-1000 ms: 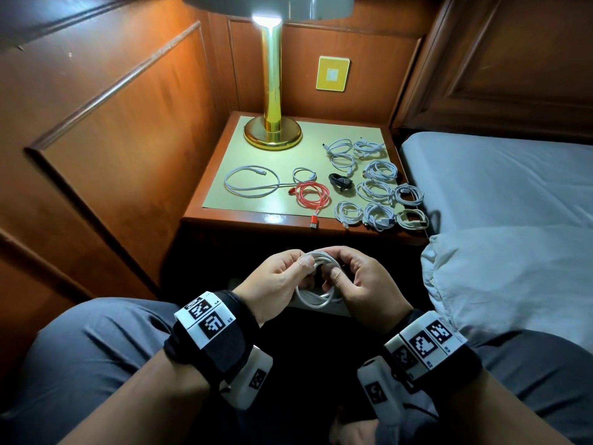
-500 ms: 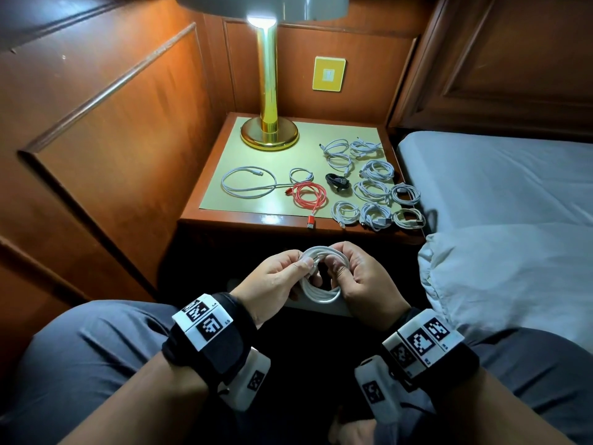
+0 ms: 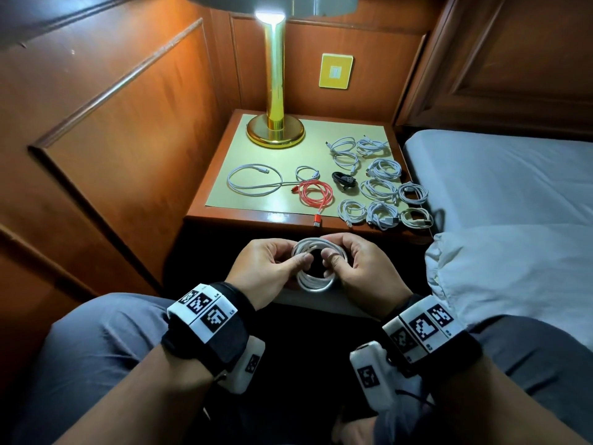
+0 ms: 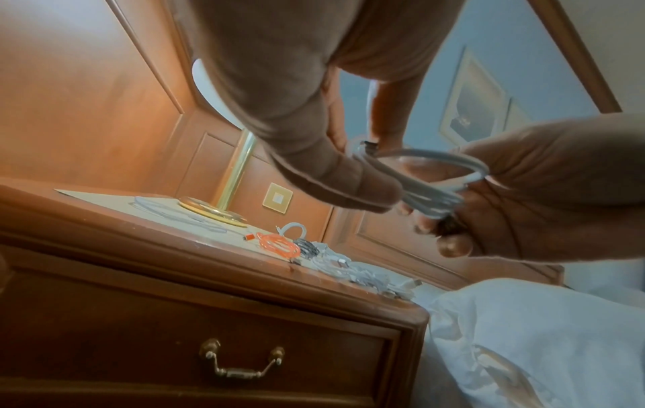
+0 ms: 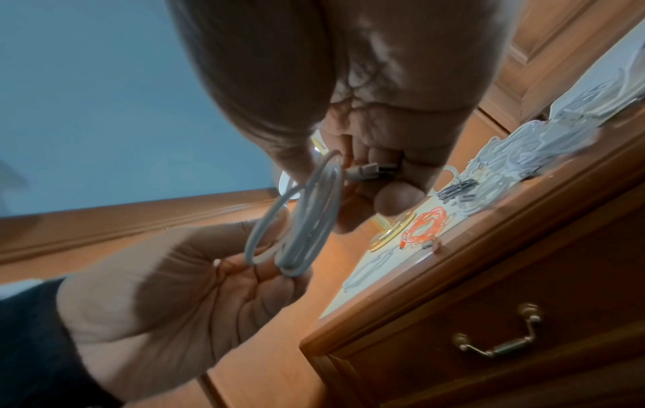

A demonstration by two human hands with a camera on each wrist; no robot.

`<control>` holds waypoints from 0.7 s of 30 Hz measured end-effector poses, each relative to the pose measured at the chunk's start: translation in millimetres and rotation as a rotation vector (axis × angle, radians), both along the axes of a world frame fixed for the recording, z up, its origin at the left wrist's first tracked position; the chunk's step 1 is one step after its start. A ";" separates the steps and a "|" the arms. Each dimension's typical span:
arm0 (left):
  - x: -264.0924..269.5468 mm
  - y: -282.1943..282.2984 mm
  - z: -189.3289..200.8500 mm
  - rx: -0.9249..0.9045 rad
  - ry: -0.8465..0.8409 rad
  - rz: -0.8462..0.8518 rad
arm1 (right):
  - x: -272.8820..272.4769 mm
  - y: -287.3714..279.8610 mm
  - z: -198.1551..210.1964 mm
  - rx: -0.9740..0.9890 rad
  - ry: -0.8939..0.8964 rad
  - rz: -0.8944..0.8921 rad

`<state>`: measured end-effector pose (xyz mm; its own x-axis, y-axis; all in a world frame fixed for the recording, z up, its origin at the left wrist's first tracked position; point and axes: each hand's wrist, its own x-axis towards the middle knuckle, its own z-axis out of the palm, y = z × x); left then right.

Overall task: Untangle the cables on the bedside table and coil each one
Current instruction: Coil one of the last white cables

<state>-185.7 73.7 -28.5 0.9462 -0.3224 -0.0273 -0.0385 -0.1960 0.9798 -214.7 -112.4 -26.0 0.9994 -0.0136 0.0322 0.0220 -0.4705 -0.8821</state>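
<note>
A coiled white cable (image 3: pixel 316 268) (image 4: pixel 432 179) (image 5: pixel 307 220) hangs between both hands in front of the bedside table (image 3: pixel 250 216). My left hand (image 3: pixel 272 268) pinches its left side with thumb and fingers. My right hand (image 3: pixel 356 264) holds the right side and pinches the cable's plug (image 5: pixel 366 171) at the coil's top. On the table lie a loose white cable (image 3: pixel 253 179), a small white cable loop (image 3: pixel 306 171), a red coil (image 3: pixel 316 194), a black coil (image 3: pixel 344 180) and several coiled white cables (image 3: pixel 382 187).
A brass lamp (image 3: pixel 275 130) stands at the back of the table. Wood panelling closes the left side. A bed with a white pillow (image 3: pixel 513 277) lies to the right. The table has a drawer with a brass handle (image 4: pixel 240 361) below. My knees sit at the bottom.
The white coil has been turned a little between the hands, and the right thumb now lies across its top. The cables on the table have not moved.
</note>
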 end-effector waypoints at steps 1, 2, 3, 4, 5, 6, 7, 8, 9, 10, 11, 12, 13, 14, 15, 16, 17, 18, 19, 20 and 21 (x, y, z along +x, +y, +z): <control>1.8 1.3 2.8 -0.014 -0.003 0.028 | 3.9 2.4 2.0 0.020 0.004 -0.007; 3.7 2.4 5.6 -0.043 0.004 0.062 | 7.2 5.2 5.0 0.026 0.002 -0.016; 6.4 3.7 7.3 -0.076 0.016 0.098 | 10.7 7.1 7.1 0.022 0.003 -0.028; 9.1 5.2 8.5 -0.104 0.025 0.130 | 13.7 8.8 9.5 0.022 0.010 -0.040; 12.4 7.2 8.5 -0.124 0.035 0.156 | 16.8 10.0 11.5 0.026 0.021 -0.053; 15.3 9.0 8.2 -0.138 0.044 0.174 | 19.3 11.1 14.7 0.027 0.034 -0.060; 18.5 11.0 7.3 -0.147 0.054 0.187 | 22.2 11.6 17.7 0.027 0.040 -0.059; 20.8 12.4 7.2 -0.149 0.062 0.195 | 25.1 12.4 20.9 0.025 0.045 -0.049; 22.9 13.7 7.0 -0.142 0.065 0.202 | 27.7 13.2 25.0 0.030 0.050 -0.032; 24.7 14.5 6.8 -0.131 0.066 0.208 | 30.2 14.2 30.0 0.051 0.058 -0.016; 26.7 15.2 7.1 -0.122 0.066 0.211 | 33.2 15.5 34.7 0.082 0.071 -0.007; 28.8 15.5 8.5 -0.120 0.064 0.208 | 35.8 16.8 40.2 0.112 0.077 0.004; 31.8 15.3 10.8 -0.123 0.062 0.203 | 40.1 17.3 44.1 0.123 0.078 0.008; 35.7 14.6 14.3 -0.128 0.059 0.196 | 44.9 18.0 48.8 0.126 0.078 0.005; 41.8 13.5 17.7 -0.138 0.062 0.192 | 52.3 17.3 51.8 0.131 0.084 -0.006; 49.0 12.1 22.0 -0.150 0.075 0.193 | 60.2 16.5 54.9 0.156 0.102 -0.017; 58.0 11.1 25.7 -0.152 0.093 0.199 | 69.6 15.3 56.3 0.197 0.122 -0.033; 68.6 10.5 28.1 -0.126 0.108 0.206 | 80.0 13.8 56.9 0.235 0.135 -0.058; 80.2 10.1 29.8 -0.058 0.113 0.210 | 91.7 11.1 56.6 0.254 0.139 -0.092; 93.1 10.6 29.2 0.061 0.095 0.206 | 103.7 8.3 55.8 0.260 0.135 -0.130; 107.5 12.1 25.6 0.215 0.055 0.190 | 115.3 4.7 54.3 0.264 0.132 -0.166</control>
<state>-78.2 85.8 -2.9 0.9843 -0.1208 -0.1289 0.0709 -0.3979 0.9147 -99.4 -107.8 28.2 0.9782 -0.1668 -0.1234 -0.1579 -0.2129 -0.9642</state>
